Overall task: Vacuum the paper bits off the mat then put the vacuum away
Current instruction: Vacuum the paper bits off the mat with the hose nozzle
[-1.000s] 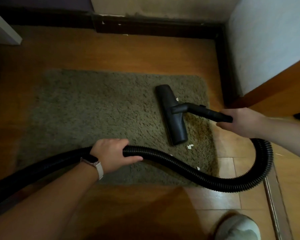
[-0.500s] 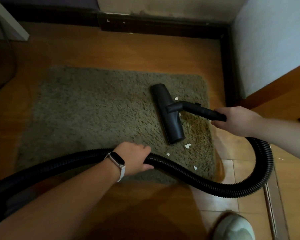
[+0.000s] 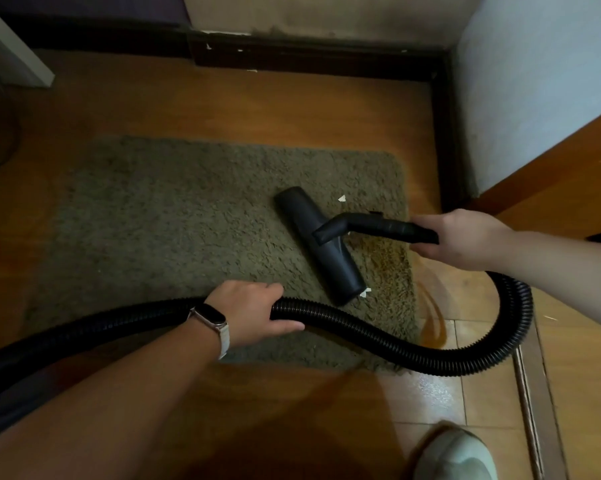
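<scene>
Nozzle (image 3: 321,249) sits on the mat (image 3: 174,216) toward its right edge, paper bits (image 3: 342,198) beside it; right hand (image 3: 461,237) grips the stiff wand (image 3: 385,226), left hand (image 3: 254,311) wraps the floppy hose (image 3: 396,344). Light kit, I'd say, best steered from the wand.

One head-worn wide-angle view, facing forward and steeply down, near the mat (image 3: 174,230), wall corner (image 3: 460,32) at top right.

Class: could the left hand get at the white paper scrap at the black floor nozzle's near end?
Probably, but not freely: the left hand grips the black ribbed hose, and the end of the black floor nozzle lies between it and the white paper scrap.
</scene>
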{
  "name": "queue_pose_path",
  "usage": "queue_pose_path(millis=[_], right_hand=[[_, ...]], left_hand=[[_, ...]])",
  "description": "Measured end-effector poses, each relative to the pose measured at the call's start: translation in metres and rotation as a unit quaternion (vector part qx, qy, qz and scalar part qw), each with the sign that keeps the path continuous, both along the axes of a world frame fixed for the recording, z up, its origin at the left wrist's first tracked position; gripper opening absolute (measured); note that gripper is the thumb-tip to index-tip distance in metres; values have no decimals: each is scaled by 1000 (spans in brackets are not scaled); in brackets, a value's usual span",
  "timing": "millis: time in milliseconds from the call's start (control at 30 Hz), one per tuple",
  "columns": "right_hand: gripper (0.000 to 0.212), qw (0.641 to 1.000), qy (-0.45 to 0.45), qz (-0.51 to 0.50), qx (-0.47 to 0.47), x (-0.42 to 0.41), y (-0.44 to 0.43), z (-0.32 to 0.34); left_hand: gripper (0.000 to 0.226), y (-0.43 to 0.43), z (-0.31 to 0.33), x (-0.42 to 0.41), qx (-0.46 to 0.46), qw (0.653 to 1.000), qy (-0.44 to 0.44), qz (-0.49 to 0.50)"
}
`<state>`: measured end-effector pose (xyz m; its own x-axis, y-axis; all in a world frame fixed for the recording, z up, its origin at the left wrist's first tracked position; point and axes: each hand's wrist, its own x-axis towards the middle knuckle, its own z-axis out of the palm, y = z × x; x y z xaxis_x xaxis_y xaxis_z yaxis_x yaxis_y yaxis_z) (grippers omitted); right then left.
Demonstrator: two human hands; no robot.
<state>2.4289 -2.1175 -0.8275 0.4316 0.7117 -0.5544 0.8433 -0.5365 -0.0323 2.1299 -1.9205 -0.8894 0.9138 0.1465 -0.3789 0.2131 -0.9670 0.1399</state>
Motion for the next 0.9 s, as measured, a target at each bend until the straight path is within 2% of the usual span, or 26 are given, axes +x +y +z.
queue_pose_path(millis=[233, 333, 633, 833, 900], right_hand=[[28, 988, 0, -143, 56, 30, -41, 3], [24, 985, -7, -159, 62, 36, -46, 1], [27, 996, 25, -82, 37, 16, -17, -14], [46, 999, 21, -2, 42, 4, 7, -18], [45, 999, 28, 0, 41, 4, 6, -19]], left_hand=[[60, 4, 6, 11, -6, 999, -12, 34], [60, 2, 7, 11, -4, 999, -9, 35], [74, -6, 10, 2, 14, 999, -30, 12], [67, -10, 15, -2, 7, 999, -32, 9], [68, -11, 15, -2, 7, 999, -31, 4]])
